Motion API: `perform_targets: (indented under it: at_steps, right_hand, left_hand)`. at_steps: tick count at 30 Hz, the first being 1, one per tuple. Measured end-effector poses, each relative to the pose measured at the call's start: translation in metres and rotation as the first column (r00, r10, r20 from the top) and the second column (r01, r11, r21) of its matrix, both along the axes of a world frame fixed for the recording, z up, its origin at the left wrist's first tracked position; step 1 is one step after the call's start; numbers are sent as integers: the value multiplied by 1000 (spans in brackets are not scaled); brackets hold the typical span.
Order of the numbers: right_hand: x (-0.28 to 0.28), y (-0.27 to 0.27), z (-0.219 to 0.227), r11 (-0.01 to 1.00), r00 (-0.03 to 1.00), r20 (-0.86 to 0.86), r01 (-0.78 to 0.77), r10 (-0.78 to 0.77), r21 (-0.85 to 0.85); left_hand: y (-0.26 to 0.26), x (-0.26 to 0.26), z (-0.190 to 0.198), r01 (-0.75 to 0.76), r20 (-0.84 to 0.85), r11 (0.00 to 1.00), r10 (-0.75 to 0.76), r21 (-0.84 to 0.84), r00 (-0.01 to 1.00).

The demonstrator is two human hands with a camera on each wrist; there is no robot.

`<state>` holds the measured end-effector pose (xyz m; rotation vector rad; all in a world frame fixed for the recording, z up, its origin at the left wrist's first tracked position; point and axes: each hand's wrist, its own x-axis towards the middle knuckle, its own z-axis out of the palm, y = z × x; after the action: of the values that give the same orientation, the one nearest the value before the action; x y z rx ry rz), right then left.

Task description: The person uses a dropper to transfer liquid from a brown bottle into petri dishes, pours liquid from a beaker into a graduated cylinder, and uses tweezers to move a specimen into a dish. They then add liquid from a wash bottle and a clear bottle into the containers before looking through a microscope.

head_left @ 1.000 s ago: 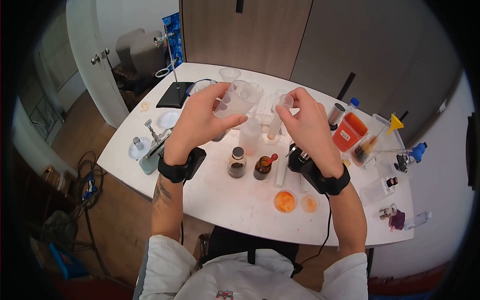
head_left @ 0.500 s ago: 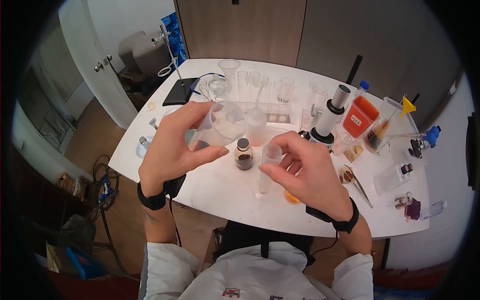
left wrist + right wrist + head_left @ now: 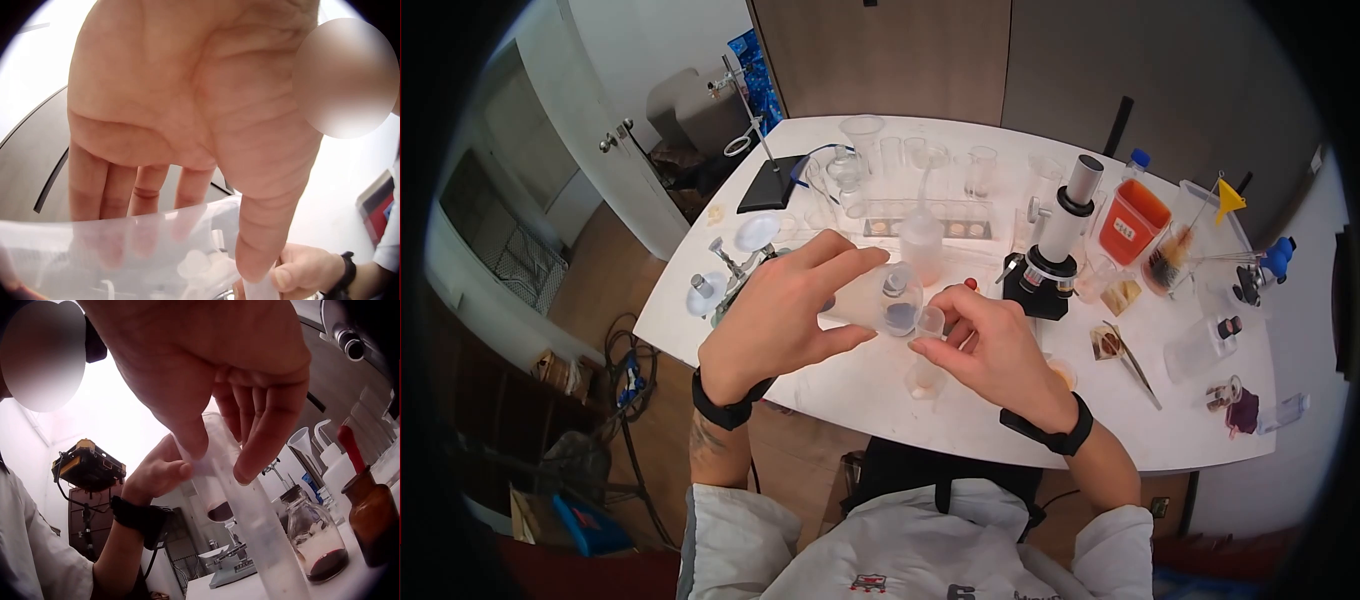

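My left hand holds a translucent plastic beaker between thumb and fingers, tipped on its side with its mouth towards the right hand. With thumb and fingertips, my right hand grips the top of a narrow translucent measuring cylinder. The beaker's rim is right at the cylinder's mouth. In the right wrist view a dark patch shows in the beaker's lower end. Beyond the cylinder stand a capped clear bottle with dark red liquid and an amber bottle with a red dropper top.
A wash bottle stands behind the hands, near a slide rack and glassware. At right are a microscope, a red container and tweezers. A balance and a ring stand are at left.
Both hands came down and nearer the body with the beaker and cylinder. The hands then drew together, and the beaker tipped further until its rim reached the cylinder's mouth.
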<state>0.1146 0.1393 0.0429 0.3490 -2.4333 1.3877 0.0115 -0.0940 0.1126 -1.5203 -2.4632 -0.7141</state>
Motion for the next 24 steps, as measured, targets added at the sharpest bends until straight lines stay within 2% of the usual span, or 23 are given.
perform_targets:
  at_steps: [3, 12, 15, 24]
  right_hand:
    - [1, 4, 1, 1000, 1000, -1, 7, -7, 7]
    - [1, 7, 1, 1000, 1000, -14, 15, -15, -1]
    - [2, 8, 0, 1000, 1000, -14, 18, -18, -12]
    - [4, 10, 0, 1000, 999, -29, 24, -24, -17]
  left_hand:
    - [6, 0, 4, -8, -4, 1000, 8, -8, 1000]
    - [20, -1, 14, 31, -220, 999, -34, -20, 975]
    - [23, 3, 18, 11, -177, 999, -18, -41, 984]
    - [29, 6, 23, 15, -275, 998, -32, -66, 961]
